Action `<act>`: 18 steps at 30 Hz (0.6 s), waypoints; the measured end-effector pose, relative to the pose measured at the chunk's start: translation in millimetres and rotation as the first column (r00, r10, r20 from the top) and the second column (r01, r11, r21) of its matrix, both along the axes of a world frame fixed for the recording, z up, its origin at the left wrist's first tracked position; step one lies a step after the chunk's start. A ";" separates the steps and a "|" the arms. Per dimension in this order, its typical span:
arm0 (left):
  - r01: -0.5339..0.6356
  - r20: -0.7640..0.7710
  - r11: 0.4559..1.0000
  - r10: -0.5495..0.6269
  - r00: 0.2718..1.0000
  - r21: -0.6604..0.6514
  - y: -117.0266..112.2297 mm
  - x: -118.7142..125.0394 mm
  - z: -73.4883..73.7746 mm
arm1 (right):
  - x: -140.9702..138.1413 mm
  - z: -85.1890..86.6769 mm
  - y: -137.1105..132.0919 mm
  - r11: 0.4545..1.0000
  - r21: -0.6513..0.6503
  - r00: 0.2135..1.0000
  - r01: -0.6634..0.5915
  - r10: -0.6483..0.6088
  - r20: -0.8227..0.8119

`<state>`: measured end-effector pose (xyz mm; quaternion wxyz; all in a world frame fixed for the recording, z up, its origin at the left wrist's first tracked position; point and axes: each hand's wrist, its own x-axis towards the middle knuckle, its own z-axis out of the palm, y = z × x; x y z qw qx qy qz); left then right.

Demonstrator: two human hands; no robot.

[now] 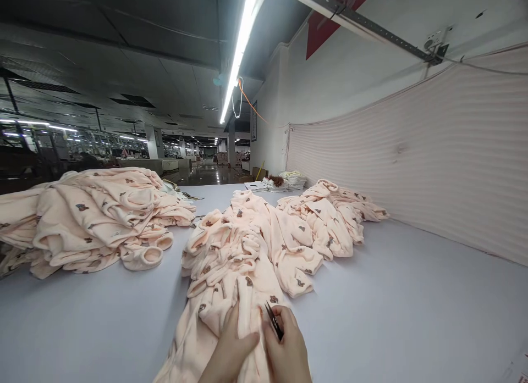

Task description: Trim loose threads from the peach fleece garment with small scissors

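A pale pink fleece garment [270,276] with small brown printed motifs lies bunched up in front of me. My left hand [233,342] is closed on a fold of it, thumb on top and fingers partly hidden in the cloth. My right hand [289,342] grips black thread snips [274,321], their narrow pointed blades aimed up and to the left beside the fold. The right thumb and lower fingers are close to the cloth; whether they also pinch it I cannot tell.
A large heap of like garments [94,218] sits at the left, and a smaller pile [330,218] lies behind to the right on the white table [396,306]. Folded cloths [292,179] are stacked at the far edge. A striped sheet [433,152] hangs along the right side.
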<state>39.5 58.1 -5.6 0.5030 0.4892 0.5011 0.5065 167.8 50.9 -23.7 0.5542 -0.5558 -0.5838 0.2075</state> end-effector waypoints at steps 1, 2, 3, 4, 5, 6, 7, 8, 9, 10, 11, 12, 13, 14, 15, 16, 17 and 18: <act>0.020 0.068 1.000 -0.019 0.998 -0.009 -0.9 -2.2 -0.6 | 1.1 0.0 3.6 1.000 -0.015 1.000 -0.003 0.003 0.019; 0.062 0.154 0.998 -0.058 0.986 -0.024 -1.9 -4.7 -0.8 | 2.8 0.1 7.1 1.000 -0.024 0.999 -0.008 0.009 0.037; 0.124 0.248 0.991 -0.110 0.962 -0.041 -3.1 -7.5 -0.6 | 4.7 0.5 10.5 1.000 -0.028 0.999 -0.012 0.013 0.053; 0.198 0.339 0.979 -0.169 0.926 -0.054 -4.5 -10.4 -0.2 | 6.4 1.2 13.5 0.999 -0.031 0.998 -0.012 0.014 0.067; 0.264 0.414 0.963 -0.218 0.884 -0.057 -6.1 -13.3 0.2 | 8.0 2.5 15.8 0.999 -0.035 0.996 -0.012 0.015 0.085; 0.316 0.471 0.947 -0.255 0.844 -0.054 -7.6 -16.0 0.4 | 9.2 4.1 17.2 0.999 -0.039 0.994 -0.013 0.017 0.107; 0.346 0.511 0.937 -0.274 0.815 -0.048 -8.9 -18.4 0.3 | 10.3 6.0 17.5 0.999 -0.042 0.991 -0.020 0.025 0.130; 0.357 0.537 0.933 -0.281 0.796 -0.041 -10.0 -20.5 -0.2 | 11.4 8.0 16.6 0.998 -0.045 0.987 -0.033 0.040 0.153; 0.358 0.555 0.933 -0.279 0.784 -0.036 -10.6 -22.3 -1.2 | 12.8 9.9 14.6 0.998 -0.046 0.984 -0.052 0.059 0.170; 0.353 0.567 0.935 -0.274 0.776 -0.031 -10.8 -23.7 -2.5 | 14.6 11.6 11.6 0.996 -0.047 0.979 -0.081 0.088 0.184; 0.348 0.574 0.937 -0.274 0.772 -0.021 -10.4 -24.7 -4.0 | 16.9 12.9 8.0 0.992 -0.048 0.973 -0.116 0.123 0.197; 0.355 0.573 0.935 -0.289 0.767 -0.003 -9.7 -25.3 -5.6 | 19.5 14.0 4.1 0.988 -0.051 0.964 -0.148 0.155 0.215; 0.370 0.566 0.929 -0.315 0.762 0.018 -8.7 -25.5 -7.0 | 22.3 15.1 0.3 0.983 -0.057 0.953 -0.173 0.182 0.242; 0.389 0.550 0.920 -0.345 0.760 0.040 -7.6 -25.3 -8.2 | 24.8 16.1 -3.2 0.978 -0.069 0.936 -0.199 0.210 0.283; 0.402 0.534 0.914 -0.367 0.762 0.055 -6.7 -24.7 -9.2 | 26.9 17.5 -6.1 0.972 -0.085 0.914 -0.218 0.234 0.332; 0.404 0.523 0.913 -0.374 0.766 0.061 -6.1 -23.8 -9.9 | 28.4 19.1 -8.4 0.969 -0.099 0.892 -0.224 0.245 0.380; 0.393 0.523 0.918 -0.362 0.772 0.055 -6.0 -22.6 -10.4 | 29.3 20.9 -10.0 0.970 -0.107 0.875 -0.217 0.242 0.419; 0.370 0.533 0.928 -0.334 0.778 0.041 -6.3 -21.4 -10.7 | 29.8 22.9 -11.0 0.971 -0.113 0.863 -0.209 0.237 0.447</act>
